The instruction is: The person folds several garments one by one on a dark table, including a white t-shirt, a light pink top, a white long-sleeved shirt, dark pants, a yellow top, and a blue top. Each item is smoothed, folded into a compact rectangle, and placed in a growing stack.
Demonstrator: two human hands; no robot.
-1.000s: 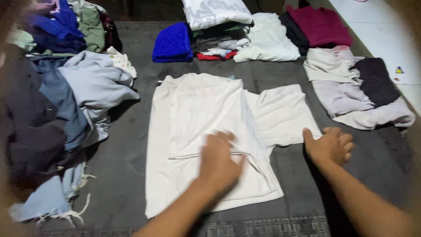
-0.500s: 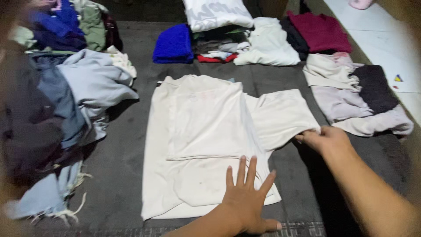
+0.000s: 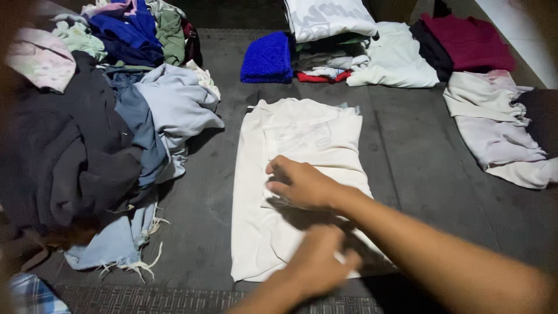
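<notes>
The white shirt (image 3: 302, 180) lies flat on the dark mat (image 3: 418, 174), near the clothes pile (image 3: 99, 139). The right hand (image 3: 299, 185) presses its folded middle; the left hand (image 3: 317, 264) holds its bottom edge flat, fingers curled

Cream shirt (image 3: 302, 139) — seemingly plain

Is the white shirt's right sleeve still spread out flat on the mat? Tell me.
No: the white shirt is a narrow folded strip with no sleeve out to the side, and the right hand lies across its middle.
</notes>
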